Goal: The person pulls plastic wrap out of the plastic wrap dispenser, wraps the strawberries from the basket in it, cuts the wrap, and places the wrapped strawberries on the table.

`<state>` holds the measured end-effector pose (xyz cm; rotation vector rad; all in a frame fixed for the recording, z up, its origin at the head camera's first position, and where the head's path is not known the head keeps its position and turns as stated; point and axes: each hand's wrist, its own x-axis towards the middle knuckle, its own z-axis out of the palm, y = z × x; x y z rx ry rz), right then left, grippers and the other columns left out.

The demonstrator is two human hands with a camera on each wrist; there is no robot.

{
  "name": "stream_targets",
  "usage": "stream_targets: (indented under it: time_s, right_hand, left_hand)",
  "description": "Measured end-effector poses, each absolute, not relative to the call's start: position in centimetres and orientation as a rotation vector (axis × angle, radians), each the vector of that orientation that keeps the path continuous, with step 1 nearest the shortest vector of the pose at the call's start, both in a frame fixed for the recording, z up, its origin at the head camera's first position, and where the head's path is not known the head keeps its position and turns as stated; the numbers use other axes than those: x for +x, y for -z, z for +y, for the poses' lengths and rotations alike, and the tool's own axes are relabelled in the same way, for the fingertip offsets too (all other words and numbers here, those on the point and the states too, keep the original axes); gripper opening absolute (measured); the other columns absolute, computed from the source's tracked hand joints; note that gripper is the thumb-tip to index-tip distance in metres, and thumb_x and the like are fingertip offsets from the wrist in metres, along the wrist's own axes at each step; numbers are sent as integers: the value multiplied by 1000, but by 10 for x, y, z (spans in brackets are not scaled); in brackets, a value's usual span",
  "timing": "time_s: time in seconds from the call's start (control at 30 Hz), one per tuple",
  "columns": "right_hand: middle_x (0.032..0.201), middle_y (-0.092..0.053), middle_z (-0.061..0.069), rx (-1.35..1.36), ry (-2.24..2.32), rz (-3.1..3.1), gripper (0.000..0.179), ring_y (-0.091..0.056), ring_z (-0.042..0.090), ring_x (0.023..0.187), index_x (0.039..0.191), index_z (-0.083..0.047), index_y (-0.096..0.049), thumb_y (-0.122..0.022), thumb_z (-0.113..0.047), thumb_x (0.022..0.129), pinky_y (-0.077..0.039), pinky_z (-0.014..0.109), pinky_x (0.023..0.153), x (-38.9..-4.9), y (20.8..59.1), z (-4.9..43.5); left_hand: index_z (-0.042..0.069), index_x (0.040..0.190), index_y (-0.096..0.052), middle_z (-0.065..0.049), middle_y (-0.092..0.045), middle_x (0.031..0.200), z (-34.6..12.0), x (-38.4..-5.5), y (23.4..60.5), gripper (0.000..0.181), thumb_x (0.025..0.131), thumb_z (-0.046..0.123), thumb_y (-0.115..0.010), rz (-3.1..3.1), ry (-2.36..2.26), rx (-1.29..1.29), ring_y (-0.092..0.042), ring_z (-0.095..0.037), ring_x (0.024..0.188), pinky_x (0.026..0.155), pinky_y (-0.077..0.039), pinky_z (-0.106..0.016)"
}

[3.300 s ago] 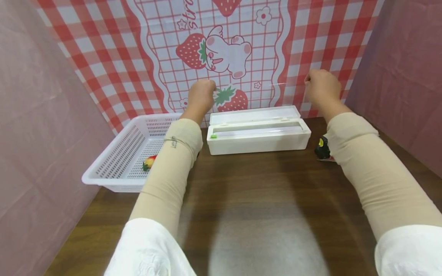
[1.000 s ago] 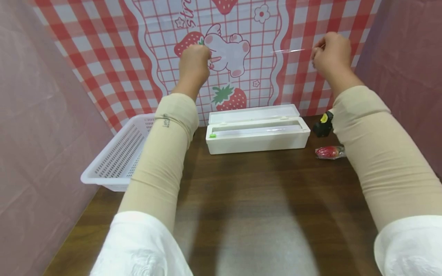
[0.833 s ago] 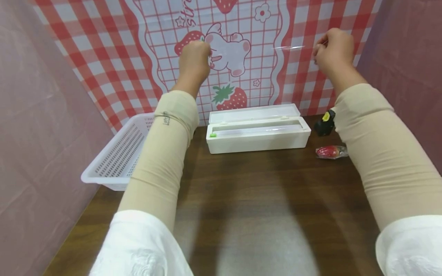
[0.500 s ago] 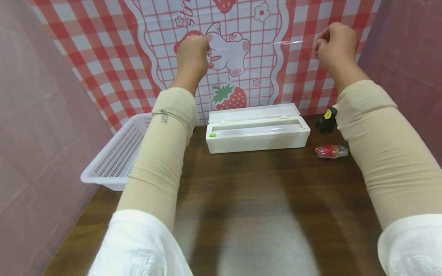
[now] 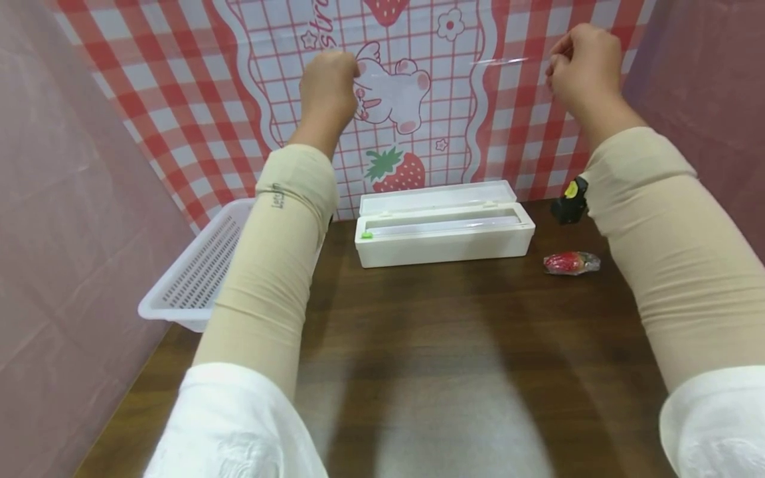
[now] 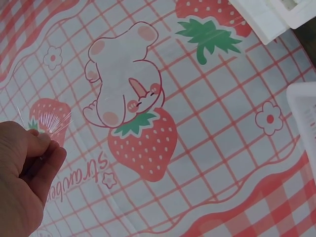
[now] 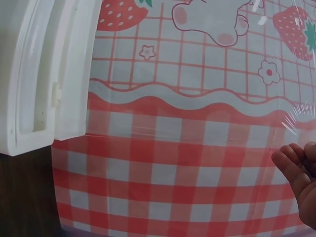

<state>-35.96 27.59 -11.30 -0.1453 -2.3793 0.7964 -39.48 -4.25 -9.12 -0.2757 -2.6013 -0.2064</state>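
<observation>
Back cloth: red-and-white gingham flanking a grid panel with printed strawberries.
Left drape: pale pink, creased.
Right drape: darker pink.
Table: dark brown wood grain.
Glare: whitish, at its near side.

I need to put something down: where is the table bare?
The wide patch of table in front of the white box, between left sleeve and right sleeve, is bare. Only a slim gap parts box from wrapped red bundle. Crowded: back left, by the basket; higher up, by film between left hand and right hand.
</observation>
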Motion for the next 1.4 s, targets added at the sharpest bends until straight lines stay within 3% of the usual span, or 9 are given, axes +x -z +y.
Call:
stream_targets:
  time_s: [0.23,0.4,0.57,0.67,0.77,0.9,1.1,1.4]
  right_hand:
    - [71,-41,-20,-155,-763,-2375,20,-40,-11,58,84,-26,-45,-39,-18,101,-39,14,63,-359,108,274]
    - [70,-41,-21,-156,-756,-2384,18,-39,-12,57,87,-24,-49,-39,-19,102,-38,15,62,-356,105,273]
    - [73,-39,-21,-125,-681,-2368,31,-33,-11,60,114,-2,-60,-38,-19,101,-33,15,63,-352,103,272]
    - [78,-41,-16,-108,-629,-2361,36,-29,-9,64,123,-1,-60,-39,-20,101,-30,16,64,-349,102,273]
    - [80,-42,-13,-88,-629,-2358,28,-30,-7,65,104,-7,-64,-41,-22,101,-30,19,64,-344,105,276]
    - [77,-41,-17,-57,-694,-2350,16,-34,-6,65,88,-27,-53,-43,-27,101,-33,20,65,-334,111,283]
    - [75,-45,-27,28,-826,-2290,22,-42,-11,68,81,-40,-47,-51,-27,99,-36,12,66,-310,125,295]
    - [77,-48,-34,190,-783,-2177,22,-45,-14,70,84,-37,-55,-60,-17,93,-35,7,69,-267,156,317]
  left_hand:
    - [13,126,-64,-5,-61,131,-46,-392,87,46,84,-5,-60,-2553,152,-297,-56,-23,121,105,-41,-30]
    - [12,126,-63,-5,-61,131,-47,-389,84,48,83,-7,-57,-2549,142,-302,-55,-23,122,107,-39,-31]
    - [11,125,-64,-4,-62,130,-48,-385,79,47,83,-8,-55,-2547,153,-306,-54,-23,122,106,-39,-30]
    - [12,124,-65,-4,-62,129,-49,-381,77,46,82,-8,-55,-2548,170,-309,-54,-22,122,106,-39,-30]
    - [11,121,-66,-3,-64,126,-50,-375,78,42,84,-6,-54,-2534,212,-324,-55,-21,120,106,-39,-28]
    - [10,114,-70,-5,-67,118,-55,-363,82,35,87,-3,-52,-2479,284,-382,-58,-20,114,101,-42,-26]
    - [7,104,-73,-5,-71,104,-65,-332,92,24,90,4,-53,-2396,387,-549,-62,-15,92,83,-49,-21]
    - [3,92,-73,-4,-71,89,-73,-277,117,12,89,5,-62,-2391,573,-907,-61,-9,75,72,-51,-18]
